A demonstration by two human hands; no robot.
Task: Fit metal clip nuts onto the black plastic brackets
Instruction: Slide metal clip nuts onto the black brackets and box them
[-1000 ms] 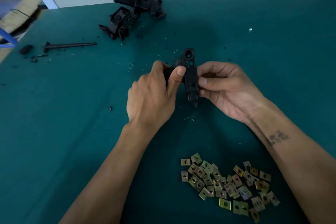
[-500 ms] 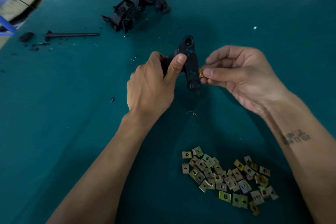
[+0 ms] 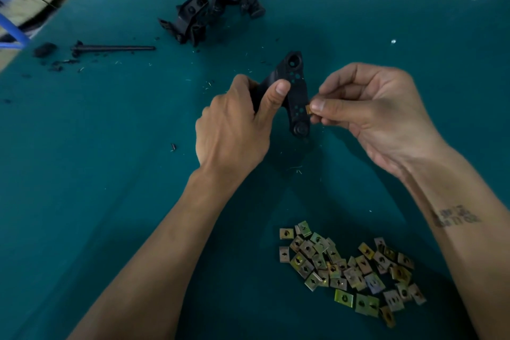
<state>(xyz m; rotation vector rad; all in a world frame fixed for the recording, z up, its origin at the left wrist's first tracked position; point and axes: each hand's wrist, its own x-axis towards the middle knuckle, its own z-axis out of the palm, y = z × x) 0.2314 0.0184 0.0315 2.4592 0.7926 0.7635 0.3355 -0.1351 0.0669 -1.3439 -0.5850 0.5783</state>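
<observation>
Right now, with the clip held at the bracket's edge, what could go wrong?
1. The right hand only pinches the small clip nut at its fingertips; it could slip or go on crooked.
2. The left hand grips the black bracket at one end, in the air, so pushing may twist it.

- teal cloth surface (image 3: 110,201), speckled with tiny shavings
- heap of clip nuts (image 3: 349,270) at the near right
- pile of black brackets (image 3: 215,5) at the far edge
- thin black rod (image 3: 113,48) far left, dark crumbs beside it
</observation>
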